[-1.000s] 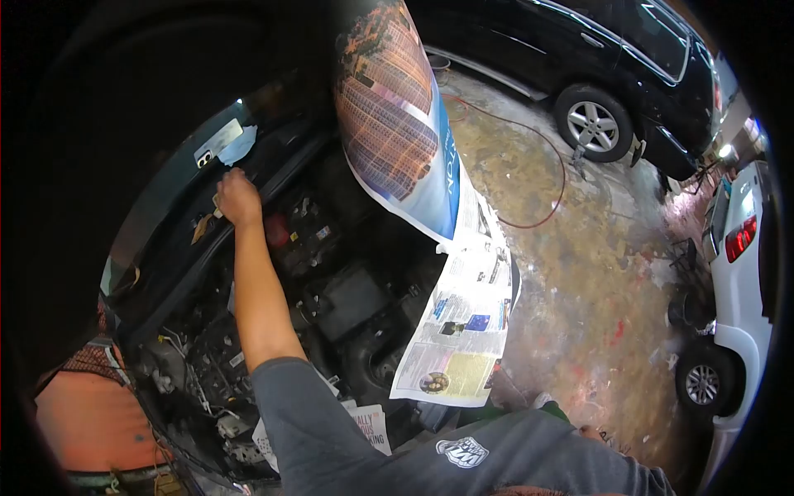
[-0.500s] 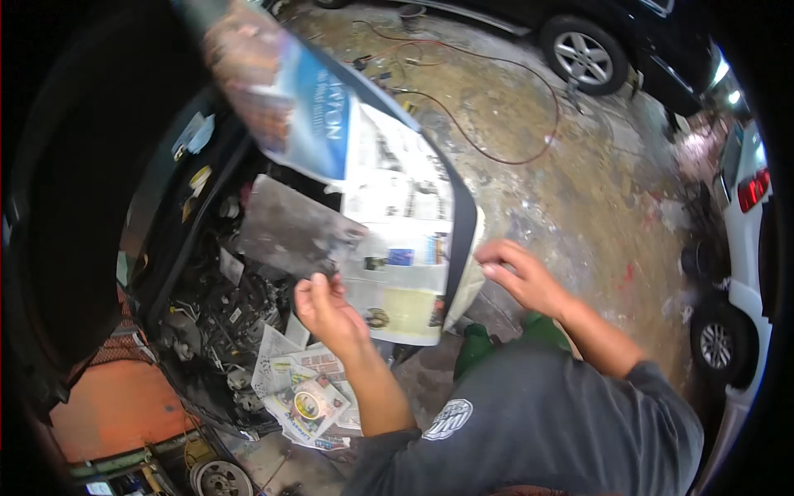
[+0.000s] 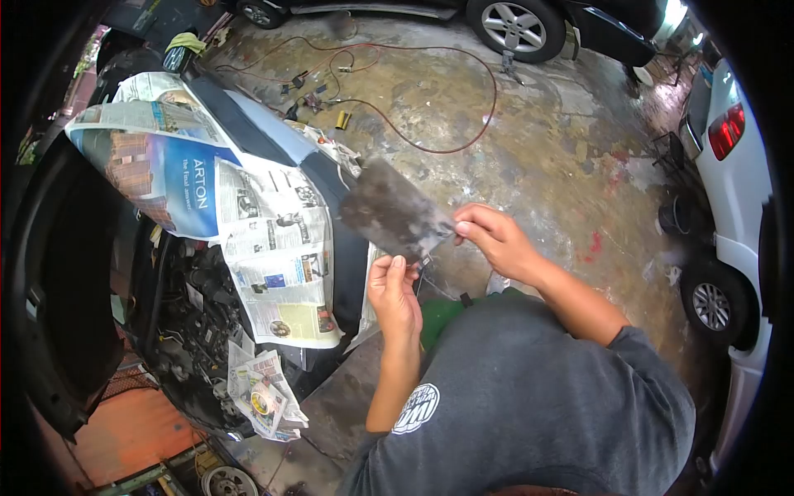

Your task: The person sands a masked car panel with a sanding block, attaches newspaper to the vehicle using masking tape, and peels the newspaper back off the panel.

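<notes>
A worn, dark grey sheet of sandpaper is held up in front of me. My left hand pinches its lower edge between thumb and fingers. At the sheet's right corner, my right hand is closed on it too. Just left of the sandpaper is a dark car fender. Newspaper covers the fender's inner side and runs up toward the windscreen. The engine bay lies open beside it.
A roll of masking tape rests on folded newspaper at the car's front. A red hose loops across the stained floor. A white car stands at right and a black vehicle at the back.
The sandpaper has moved from over the engine bay to the right, past the fender. My right hand, earlier apart from it, now grips its corner. My view has shifted right.
</notes>
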